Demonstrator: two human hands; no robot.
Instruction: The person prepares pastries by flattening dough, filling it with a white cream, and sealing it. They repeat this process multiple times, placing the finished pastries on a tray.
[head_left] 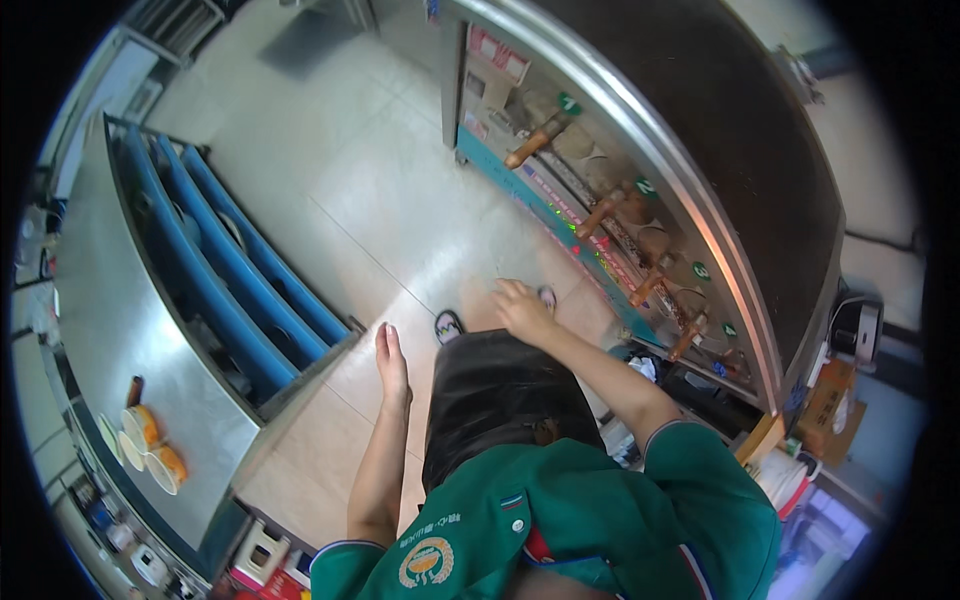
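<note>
Near the centre of the frame, two bare hands hang over the floor [365,215], well inside the gap between the cabinet [640,110] and the counter [95,265]. The left hand [392,368] is upright with its fingers straight and close together, seen edge-on, gripping nothing. The right hand [522,310] is palm down, its fingers slightly apart and loosely bent; nothing shows in its grasp, though the underside is hidden.

Nearest to the right hand is the cabinet's row of wooden handles [538,140], running from the upper centre down toward the right. Nearest to the left hand are the blue shelves [215,255] under the counter. Paper cups [141,428] stand on the counter at lower left, close to its outer edge.

A careless sweep of the right arm could knock one of the protruding handles, since they reach into the passage. The bright, glossy floor might prove slippery under the open sandals [449,326], and turning left too tightly could catch a leg on the shelf corner. A jolt to the counter could tip the cups, which look light and stand crowded together.
</note>
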